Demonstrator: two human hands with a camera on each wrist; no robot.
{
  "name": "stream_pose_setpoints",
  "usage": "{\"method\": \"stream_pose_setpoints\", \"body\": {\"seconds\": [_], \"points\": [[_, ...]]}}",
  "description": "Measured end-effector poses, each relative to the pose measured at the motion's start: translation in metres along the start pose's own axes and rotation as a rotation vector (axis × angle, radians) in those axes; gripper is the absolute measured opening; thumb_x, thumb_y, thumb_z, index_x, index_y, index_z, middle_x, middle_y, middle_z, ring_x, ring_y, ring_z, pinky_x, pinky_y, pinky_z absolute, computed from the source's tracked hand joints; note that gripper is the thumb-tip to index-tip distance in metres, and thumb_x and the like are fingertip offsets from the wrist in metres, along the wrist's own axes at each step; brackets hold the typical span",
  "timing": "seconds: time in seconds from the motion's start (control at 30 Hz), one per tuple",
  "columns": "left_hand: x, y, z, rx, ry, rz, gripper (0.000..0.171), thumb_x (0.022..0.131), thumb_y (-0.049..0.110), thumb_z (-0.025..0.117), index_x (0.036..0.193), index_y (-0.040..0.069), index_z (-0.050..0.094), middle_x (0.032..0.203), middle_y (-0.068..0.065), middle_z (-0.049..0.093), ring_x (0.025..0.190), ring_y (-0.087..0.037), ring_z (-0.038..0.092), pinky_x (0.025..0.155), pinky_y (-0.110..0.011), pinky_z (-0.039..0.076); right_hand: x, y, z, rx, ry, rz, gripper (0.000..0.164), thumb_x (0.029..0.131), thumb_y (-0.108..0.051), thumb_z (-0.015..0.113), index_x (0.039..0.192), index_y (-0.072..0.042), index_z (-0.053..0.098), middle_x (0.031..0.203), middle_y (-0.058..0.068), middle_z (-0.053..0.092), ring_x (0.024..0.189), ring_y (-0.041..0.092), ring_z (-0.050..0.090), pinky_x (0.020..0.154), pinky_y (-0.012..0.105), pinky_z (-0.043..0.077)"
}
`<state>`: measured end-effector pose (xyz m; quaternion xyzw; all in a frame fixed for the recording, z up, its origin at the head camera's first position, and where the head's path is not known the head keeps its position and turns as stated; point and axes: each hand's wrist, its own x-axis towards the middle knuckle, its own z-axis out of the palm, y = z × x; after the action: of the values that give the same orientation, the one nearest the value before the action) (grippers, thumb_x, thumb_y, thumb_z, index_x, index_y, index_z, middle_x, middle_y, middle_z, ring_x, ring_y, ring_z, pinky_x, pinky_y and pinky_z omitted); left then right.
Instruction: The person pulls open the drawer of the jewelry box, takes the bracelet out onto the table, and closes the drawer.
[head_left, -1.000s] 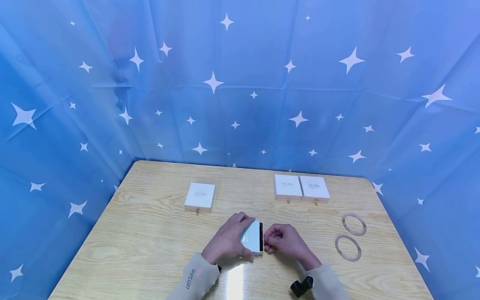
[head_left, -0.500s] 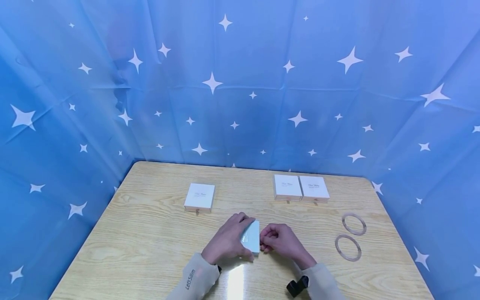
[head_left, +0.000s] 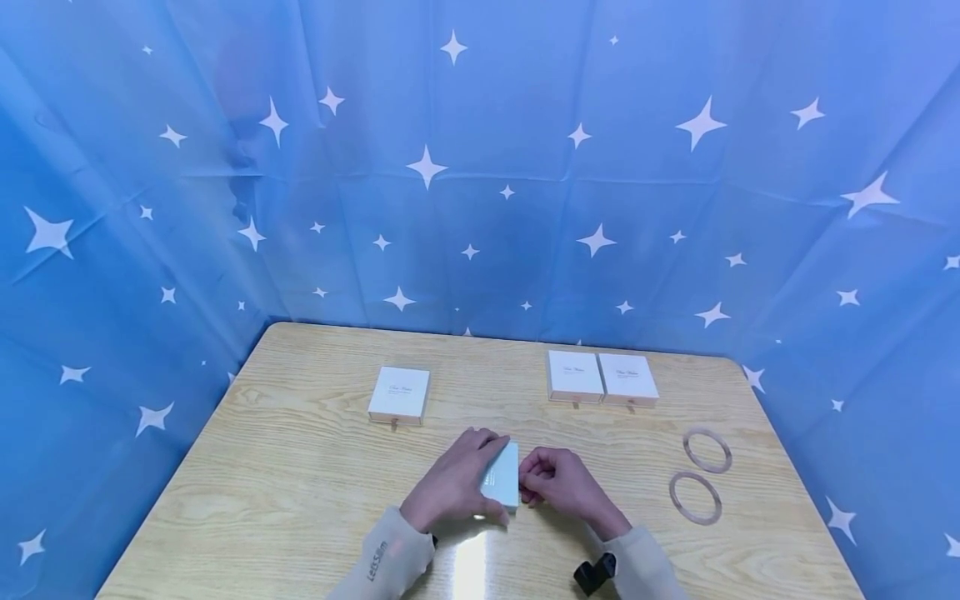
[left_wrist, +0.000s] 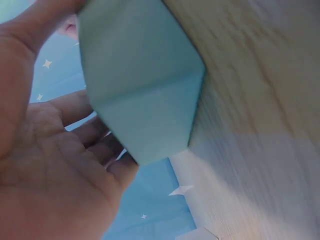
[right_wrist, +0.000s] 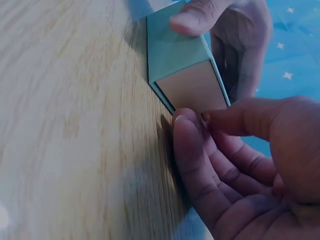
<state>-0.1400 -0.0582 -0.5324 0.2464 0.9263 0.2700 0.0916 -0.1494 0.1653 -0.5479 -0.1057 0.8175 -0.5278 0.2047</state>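
A small pale green drawer box lies on the table between both hands. My left hand grips it from the left, thumb on the near side and fingers on the far side. The left wrist view shows the plain end of the box facing the palm. My right hand is at the opposite end, thumb and fingers curled together at a small pull tab on the pinkish drawer front. The fingertips mostly hide the tab. The drawer sits inside the sleeve.
Beyond the hands, one white box stands at the left. Two more, a white box and its neighbour box, stand side by side at the back right. Two rings, a farther ring and a nearer ring, lie at the right.
The drawer, which stuck out a little with a dark gap, has slid left into the sleeve as my right hand moved left. My left hand has stayed on the box.
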Motion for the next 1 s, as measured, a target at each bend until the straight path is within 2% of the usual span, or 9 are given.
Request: {"method": "stream_pose_setpoints", "body": {"seconds": [0.13, 0.2, 0.3, 0.4, 0.5, 0.7, 0.83, 1.0], "points": [[-0.001, -0.001, -0.002, -0.008, 0.015, 0.032, 0.110, 0.070, 0.060, 0.086, 0.158, 0.014, 0.039, 0.161, -0.006, 0.042, 0.155, -0.031, 0.028, 0.127, -0.050, 0.027, 0.000, -0.002, -0.003, -0.060, 0.016, -0.031, 0.008, 0.097, -0.012, 0.067, 0.096, -0.003, 0.068, 0.078, 0.008, 0.072, 0.069, 0.018, 0.069, 0.059, 0.027, 0.059], [-0.002, -0.002, -0.003, -0.032, 0.042, 0.031, 0.106, 0.073, 0.060, 0.084, 0.158, 0.015, 0.040, 0.164, -0.007, 0.038, 0.158, -0.031, 0.022, 0.127, -0.052, 0.026, -0.001, -0.003, -0.004, -0.106, 0.037, -0.051, 0.007, 0.096, -0.014, 0.068, 0.095, -0.006, 0.069, 0.080, 0.006, 0.072, 0.068, 0.017, 0.068, 0.058, 0.027, 0.058], [-0.006, -0.005, -0.005, -0.091, 0.103, 0.002, 0.098, 0.079, 0.058, 0.081, 0.157, 0.016, 0.041, 0.165, -0.009, 0.035, 0.158, -0.031, 0.020, 0.123, -0.054, 0.032, -0.001, -0.003, -0.006, -0.185, 0.083, -0.076, 0.005, 0.097, -0.017, 0.069, 0.096, -0.012, 0.069, 0.082, 0.002, 0.072, 0.069, 0.013, 0.066, 0.057, 0.025, 0.056], [-0.011, -0.009, -0.006, -0.194, 0.156, -0.058, 0.090, 0.084, 0.053, 0.079, 0.158, 0.017, 0.041, 0.164, -0.012, 0.034, 0.155, -0.033, 0.026, 0.119, -0.056, 0.038, 0.000, -0.004, -0.009, -0.272, 0.137, -0.114, 0.006, 0.097, -0.019, 0.069, 0.102, -0.014, 0.069, 0.088, -0.003, 0.071, 0.075, 0.009, 0.064, 0.064, 0.022, 0.055], [-0.017, -0.014, -0.006, -0.300, 0.204, -0.117, 0.086, 0.088, 0.049, 0.077, 0.158, 0.016, 0.041, 0.159, -0.014, 0.037, 0.148, -0.034, 0.036, 0.115, -0.058, 0.042, 0.001, -0.006, -0.012, -0.321, 0.170, -0.145, 0.014, 0.097, -0.018, 0.070, 0.110, -0.011, 0.069, 0.096, -0.003, 0.070, 0.085, 0.009, 0.065, 0.075, 0.023, 0.056], [-0.030, -0.026, 0.002, -0.489, 0.273, -0.201, 0.078, 0.089, 0.043, 0.078, 0.151, 0.007, 0.047, 0.138, -0.015, 0.054, 0.126, -0.030, 0.056, 0.105, -0.048, 0.052, 0.004, -0.007, -0.017, -0.372, 0.152, -0.201, 0.032, 0.096, -0.017, 0.071, 0.127, -0.010, 0.066, 0.111, 0.004, 0.070, 0.101, 0.019, 0.067, 0.087, 0.036, 0.059], [-0.040, -0.030, 0.003, -0.562, 0.255, -0.214, 0.075, 0.089, 0.038, 0.080, 0.147, 0.002, 0.050, 0.130, -0.015, 0.059, 0.117, -0.028, 0.059, 0.097, -0.039, 0.057, 0.008, -0.007, -0.019, -0.393, 0.124, -0.240, 0.035, 0.096, -0.018, 0.072, 0.130, -0.009, 0.066, 0.117, 0.006, 0.070, 0.106, 0.023, 0.067, 0.092, 0.040, 0.059], [-0.050, -0.028, 0.003, -0.618, 0.207, -0.240, 0.072, 0.085, 0.032, 0.084, 0.140, -0.002, 0.055, 0.116, -0.012, 0.062, 0.096, -0.018, 0.061, 0.080, -0.022, 0.057, 0.015, -0.006, -0.023, -0.361, 0.085, -0.219, 0.034, 0.096, -0.023, 0.073, 0.128, -0.012, 0.069, 0.118, 0.001, 0.071, 0.107, 0.019, 0.067, 0.093, 0.035, 0.059]]}}
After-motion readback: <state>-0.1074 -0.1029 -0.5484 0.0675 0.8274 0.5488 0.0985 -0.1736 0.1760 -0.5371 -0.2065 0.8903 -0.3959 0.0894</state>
